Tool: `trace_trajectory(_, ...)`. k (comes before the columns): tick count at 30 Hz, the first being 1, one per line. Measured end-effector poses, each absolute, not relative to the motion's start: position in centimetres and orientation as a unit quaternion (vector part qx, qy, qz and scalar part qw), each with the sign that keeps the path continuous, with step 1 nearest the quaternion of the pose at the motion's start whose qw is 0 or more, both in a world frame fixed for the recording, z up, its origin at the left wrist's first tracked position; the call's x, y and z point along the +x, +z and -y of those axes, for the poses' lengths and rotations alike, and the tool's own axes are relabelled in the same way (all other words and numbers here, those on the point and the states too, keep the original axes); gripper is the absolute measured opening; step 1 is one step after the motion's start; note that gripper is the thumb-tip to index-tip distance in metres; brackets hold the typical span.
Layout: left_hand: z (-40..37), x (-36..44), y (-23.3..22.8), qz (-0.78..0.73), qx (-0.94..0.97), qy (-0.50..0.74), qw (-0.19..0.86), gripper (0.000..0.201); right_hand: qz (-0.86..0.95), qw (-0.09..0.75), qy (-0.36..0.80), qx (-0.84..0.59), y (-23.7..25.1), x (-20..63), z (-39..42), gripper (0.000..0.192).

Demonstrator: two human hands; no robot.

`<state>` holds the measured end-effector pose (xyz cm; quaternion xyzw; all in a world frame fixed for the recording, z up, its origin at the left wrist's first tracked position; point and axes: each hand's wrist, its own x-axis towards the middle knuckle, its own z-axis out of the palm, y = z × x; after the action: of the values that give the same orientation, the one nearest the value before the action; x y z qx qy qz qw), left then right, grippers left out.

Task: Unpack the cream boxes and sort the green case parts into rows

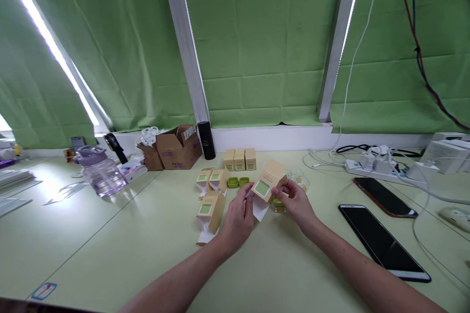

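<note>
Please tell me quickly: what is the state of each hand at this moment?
Left hand: closed, fingers gripping the small tan box at its left side.
Right hand: closed, gripping the same box at its right side.

What looks like an office or shared workroom: a long pale desk (147, 254) stands below green window blinds (257, 44) that hang beyond the person's left hand (237, 220) and right hand (296, 203). To the right of both hands are two phones (382, 242), a crowded power strip (385, 175) and what seems a computer mouse (456, 217); well to their left, a water bottle (101, 173) and a stack resembling papers (14, 180).
</note>
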<state>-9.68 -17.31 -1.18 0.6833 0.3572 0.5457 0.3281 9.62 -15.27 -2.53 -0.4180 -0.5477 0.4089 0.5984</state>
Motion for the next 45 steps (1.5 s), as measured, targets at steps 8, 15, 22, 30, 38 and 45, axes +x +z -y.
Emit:
trace_trajectory(8,16.8,-9.3,-1.4,-0.347,0.645,0.541,0.413,0.044,0.529,0.6,0.46,-0.387,-1.9,9.2,15.9,0.06)
trace_trajectory(15,17.3,-8.7,-1.1,-0.292,0.596,0.533,0.525,0.063,0.487,0.62,0.481,-0.384,-1.4,9.2,16.0,0.059)
trace_trajectory(22,16.9,-9.4,-1.0,-0.251,0.579,0.515,0.58,0.057,0.46,0.624,0.49,-0.399,-1.0,9.3,16.2,0.06)
trace_trajectory(30,16.7,-9.6,-0.9,-0.236,0.519,0.502,0.651,0.049,0.444,0.634,0.49,-0.402,-0.9,9.2,16.2,0.056)
trace_trajectory(38,17.2,-9.7,-0.1,-0.223,0.503,0.464,0.695,0.048,0.441,0.639,0.455,-0.436,-0.2,9.0,16.7,0.056)
trace_trajectory(45,17.1,-9.7,0.1,-0.291,0.548,0.467,0.63,0.044,0.436,0.637,0.479,-0.419,-0.7,9.2,16.5,0.059)
